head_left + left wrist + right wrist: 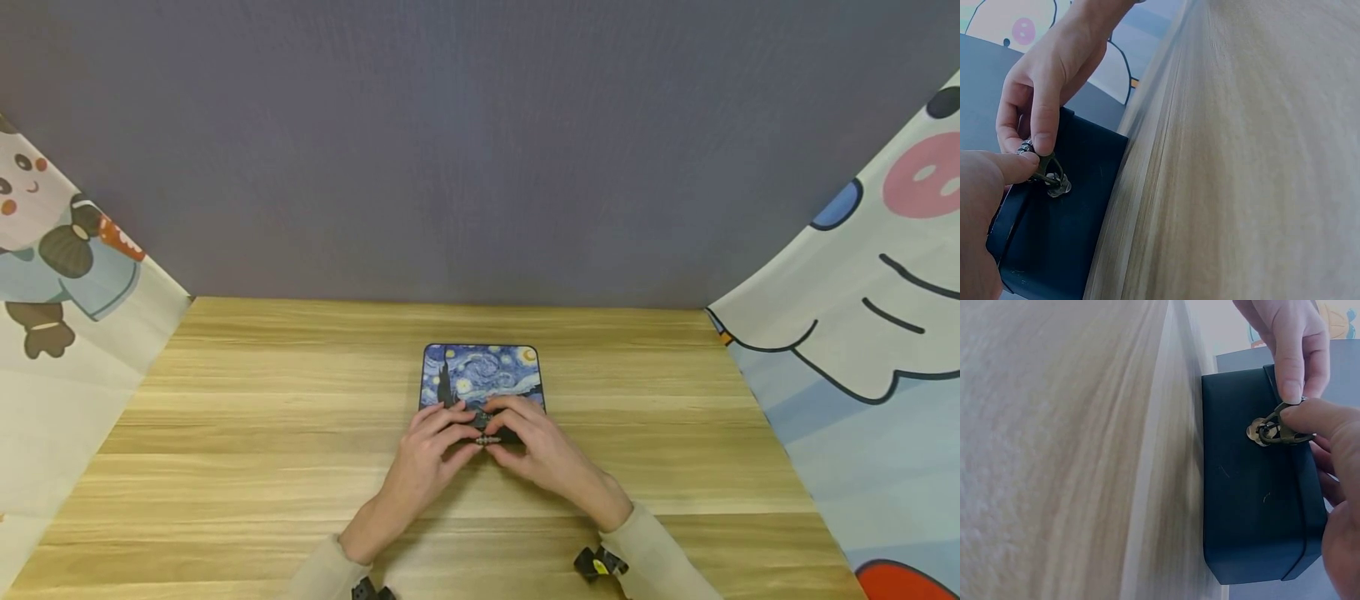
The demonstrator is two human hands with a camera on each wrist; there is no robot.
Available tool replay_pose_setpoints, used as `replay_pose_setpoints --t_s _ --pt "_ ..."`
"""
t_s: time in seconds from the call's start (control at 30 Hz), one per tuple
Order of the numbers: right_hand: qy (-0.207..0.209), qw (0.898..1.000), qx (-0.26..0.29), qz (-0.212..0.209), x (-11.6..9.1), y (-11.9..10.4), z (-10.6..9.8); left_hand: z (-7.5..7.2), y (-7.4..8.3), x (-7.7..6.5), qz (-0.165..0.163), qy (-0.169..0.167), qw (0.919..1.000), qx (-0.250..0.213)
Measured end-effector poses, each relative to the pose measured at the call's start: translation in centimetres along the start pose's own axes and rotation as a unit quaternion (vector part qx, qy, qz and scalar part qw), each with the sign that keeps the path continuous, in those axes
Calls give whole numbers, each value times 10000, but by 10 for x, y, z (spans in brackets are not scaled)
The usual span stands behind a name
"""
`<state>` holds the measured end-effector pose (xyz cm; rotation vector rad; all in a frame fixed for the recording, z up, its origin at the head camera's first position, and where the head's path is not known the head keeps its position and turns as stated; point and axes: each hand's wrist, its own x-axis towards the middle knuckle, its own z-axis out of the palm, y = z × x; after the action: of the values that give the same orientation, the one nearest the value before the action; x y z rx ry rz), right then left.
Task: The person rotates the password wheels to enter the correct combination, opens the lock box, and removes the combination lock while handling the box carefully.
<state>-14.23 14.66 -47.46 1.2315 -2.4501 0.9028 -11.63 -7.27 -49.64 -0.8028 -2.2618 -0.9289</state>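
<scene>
A dark box (1054, 237) with a swirling blue night-sky painting on its lid (480, 375) sits on the wooden table. At the front of the box hangs a small bronze padlock (1285, 432) with ridged dials, its shackle looped at a round metal clasp (1060, 186). My left hand (429, 450) pinches one end of the padlock. The other end is between the thumb and fingers of my right hand (542, 450). Both thumbs lie on the padlock's near side, nearly meeting. Fingertips hide part of the padlock and the lid's front edge.
The wooden table (262, 400) extends around the box. A grey panel (450, 150) rises behind it. Cartoon-printed cloths hang at the left (67, 292) and right (862, 333). Dark straps with small devices (600, 565) are at both wrists.
</scene>
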Motion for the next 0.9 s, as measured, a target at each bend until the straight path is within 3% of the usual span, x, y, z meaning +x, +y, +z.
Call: replay_pose_setpoints --t_s 0.9 --pt "54 10000 -17 -36 1 1 1 0 0 2 26 40 10000 22"
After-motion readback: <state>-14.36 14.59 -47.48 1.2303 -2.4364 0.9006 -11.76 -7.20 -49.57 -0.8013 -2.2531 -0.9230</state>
